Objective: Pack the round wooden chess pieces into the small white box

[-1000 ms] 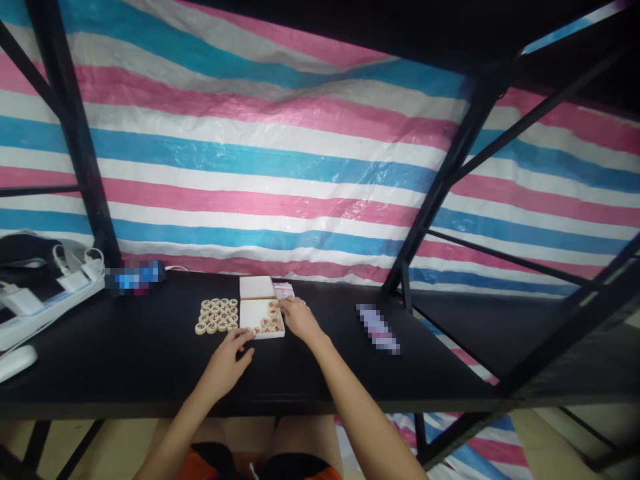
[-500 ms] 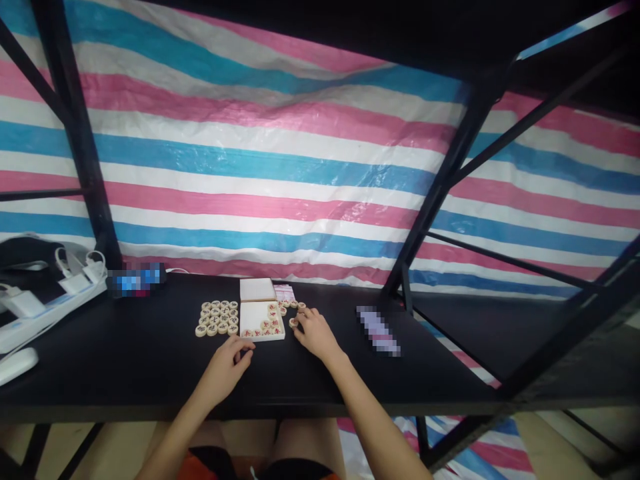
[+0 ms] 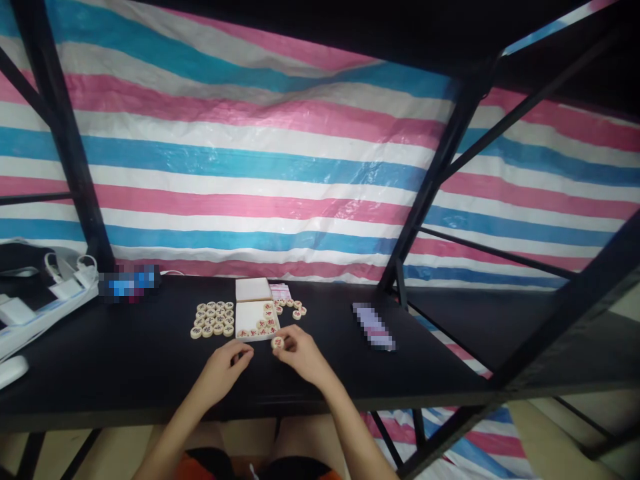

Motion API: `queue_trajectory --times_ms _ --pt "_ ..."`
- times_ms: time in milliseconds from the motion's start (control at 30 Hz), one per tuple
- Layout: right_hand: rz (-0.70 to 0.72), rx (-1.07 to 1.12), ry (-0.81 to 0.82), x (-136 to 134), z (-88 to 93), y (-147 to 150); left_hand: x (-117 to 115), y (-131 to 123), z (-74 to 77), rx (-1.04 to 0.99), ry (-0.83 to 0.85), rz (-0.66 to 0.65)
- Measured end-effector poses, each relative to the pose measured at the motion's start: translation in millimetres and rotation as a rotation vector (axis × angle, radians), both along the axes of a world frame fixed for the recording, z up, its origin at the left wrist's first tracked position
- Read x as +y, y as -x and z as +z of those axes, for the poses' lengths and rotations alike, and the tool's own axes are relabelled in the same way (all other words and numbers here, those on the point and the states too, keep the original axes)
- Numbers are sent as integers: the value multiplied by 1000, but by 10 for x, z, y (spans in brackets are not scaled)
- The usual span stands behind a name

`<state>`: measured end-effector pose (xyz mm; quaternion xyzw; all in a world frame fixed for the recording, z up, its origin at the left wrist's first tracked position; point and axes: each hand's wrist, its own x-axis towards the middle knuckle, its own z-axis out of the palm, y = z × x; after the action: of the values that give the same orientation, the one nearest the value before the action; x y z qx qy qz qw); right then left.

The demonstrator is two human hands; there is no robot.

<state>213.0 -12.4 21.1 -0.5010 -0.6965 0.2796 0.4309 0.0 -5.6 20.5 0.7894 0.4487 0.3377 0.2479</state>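
My right hand (image 3: 299, 355) pinches a round xiangqi piece (image 3: 278, 343) with a red character, just off the near right corner of the white box. My left hand (image 3: 226, 367) rests loosely curled on the table by the near left corner of the box, with nothing visible in it. The white box (image 3: 245, 312) lies with its lid (image 3: 253, 289) folded back. Red-marked pieces (image 3: 271, 323) line its right and near sides. Left of it, dark-marked pieces (image 3: 212, 319) stand in rows. Several loose red pieces (image 3: 297, 313) lie right of the box.
A folded pink and white sheet (image 3: 280, 292) lies behind the box. A blurred phone-like object (image 3: 374, 327) is on the right of the black table (image 3: 165, 373). At left are a power strip (image 3: 75, 300) with chargers and a blurred blue item (image 3: 130, 284). Black metal posts (image 3: 425, 207) frame the table.
My right hand has moved toward me and left, bringing a red piece from the loose group to the box's near right corner. My left hand stays nearly in place, fingers drawn slightly closer.
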Motion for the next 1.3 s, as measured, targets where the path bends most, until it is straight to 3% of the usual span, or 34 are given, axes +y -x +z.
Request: queue_trajectory --times_ms 100,233,567,767,1033,1300 --pt "79 1 -60 -11 -46 277 10 -4 -15 8 43 -32" --pt "67 21 -79 8 -155 486 21 -12 -30 -30 99 -38" --pt "94 206 5 -4 -191 413 28 -5 10 -166 149 -90" --pt "77 255 13 -1 -207 417 18 -3 6 -162 151 -47" --pt "58 188 -43 -44 -128 440 32 -6 -13 -182 139 -56" --pt "19 123 -74 -21 -170 414 39 -6 -4 -166 165 -41"
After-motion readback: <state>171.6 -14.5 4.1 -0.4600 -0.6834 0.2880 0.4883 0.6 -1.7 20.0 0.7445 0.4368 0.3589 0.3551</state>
